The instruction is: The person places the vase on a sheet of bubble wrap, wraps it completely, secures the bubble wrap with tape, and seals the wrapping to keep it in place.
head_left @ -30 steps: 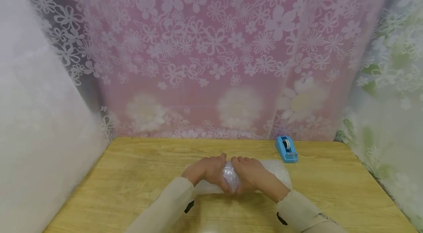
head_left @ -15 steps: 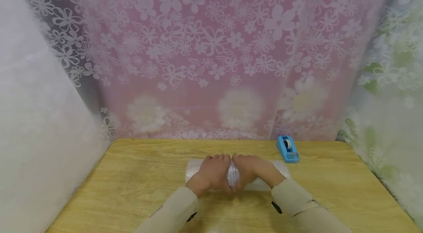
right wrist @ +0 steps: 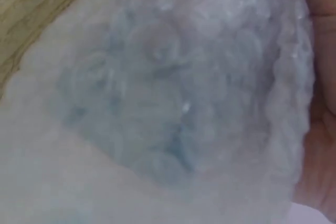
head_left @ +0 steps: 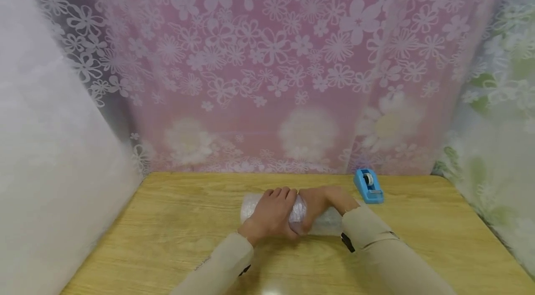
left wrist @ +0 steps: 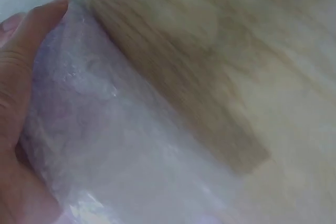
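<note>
A roll of clear bubble wrap (head_left: pixel 249 206) lies crosswise on the wooden table, its middle between the two hands. The left hand (head_left: pixel 271 213) grips it left of centre, fingers over the top and thumb on the near side. Close beside it, the right hand (head_left: pixel 316 206) grips the roll with its wrist bent. In the left wrist view, the left hand (left wrist: pixel 16 93) curls along the edge of the shiny wrap (left wrist: pixel 121 140). The right wrist view shows bubbles in the wrap (right wrist: pixel 157 98) and part of the right hand (right wrist: pixel 320 98) at the right edge.
A blue tape dispenser (head_left: pixel 368 186) stands behind and to the right of the roll, near the back of the wooden table (head_left: pixel 188 202). A pink flowered curtain (head_left: pixel 259 62) hangs behind the table, with pale sheets at both sides.
Both hands stay on the roll. Over the last second the left hand has come further over its top, and the right wrist has bent more. The view has shifted slightly.
</note>
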Available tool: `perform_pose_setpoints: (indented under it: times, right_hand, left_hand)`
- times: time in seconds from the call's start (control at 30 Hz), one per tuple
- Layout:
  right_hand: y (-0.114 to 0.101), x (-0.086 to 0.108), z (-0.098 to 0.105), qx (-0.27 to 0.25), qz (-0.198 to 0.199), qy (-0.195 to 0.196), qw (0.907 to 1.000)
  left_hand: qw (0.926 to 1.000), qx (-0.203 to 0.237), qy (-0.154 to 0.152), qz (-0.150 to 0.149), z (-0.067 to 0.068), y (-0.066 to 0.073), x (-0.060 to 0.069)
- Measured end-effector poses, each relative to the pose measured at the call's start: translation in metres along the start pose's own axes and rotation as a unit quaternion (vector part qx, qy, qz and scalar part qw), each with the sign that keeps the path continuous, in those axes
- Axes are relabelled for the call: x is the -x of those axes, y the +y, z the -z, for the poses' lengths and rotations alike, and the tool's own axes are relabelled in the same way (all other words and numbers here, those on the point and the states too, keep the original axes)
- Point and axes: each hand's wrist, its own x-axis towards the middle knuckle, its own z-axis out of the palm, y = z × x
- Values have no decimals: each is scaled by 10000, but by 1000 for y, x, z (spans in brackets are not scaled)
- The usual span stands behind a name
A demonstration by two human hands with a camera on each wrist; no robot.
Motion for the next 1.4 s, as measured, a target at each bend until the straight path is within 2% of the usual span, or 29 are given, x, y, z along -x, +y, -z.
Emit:
perform_pose_setpoints:
  times: [0.2, 0.37, 0.53, 0.6, 0.7, 0.8, 0.97, 1.4]
  right_hand:
    - [2, -4, 5, 176, -243, -246, 9992]
    - [4, -4, 6, -36, -431, -552, 9975]
    - [9, -5, 4, -257, -438, -1079, 9929]
    - [11, -5, 3, -481, -341, -1435, 9879]
    - [12, -4, 3, -809, -417, -1894, 9777]
    - [11, -4, 3, -1056, -582, -2167, 9688]
    - [10, -5, 5, -1113, -748, -2203, 9662]
    - [8, -6, 6, -780, -268, -2104, 9741]
  left_hand:
    - [9998, 50, -140, -108, 1, -1, 2]
    - [9999, -37, -48, -157, 0, 2, 4]
    - [9996, -121, -103, -232, 6, 8, 10]
    - [9994, -117, -134, -288, 9, 12, 13]
    - [9989, -76, -229, -404, 11, 15, 17]
    - [9984, 17, -350, -454, 11, 16, 19]
    - [9979, 163, -438, -453, 10, 13, 19]
    - [9984, 24, -374, -422, 12, 11, 17]
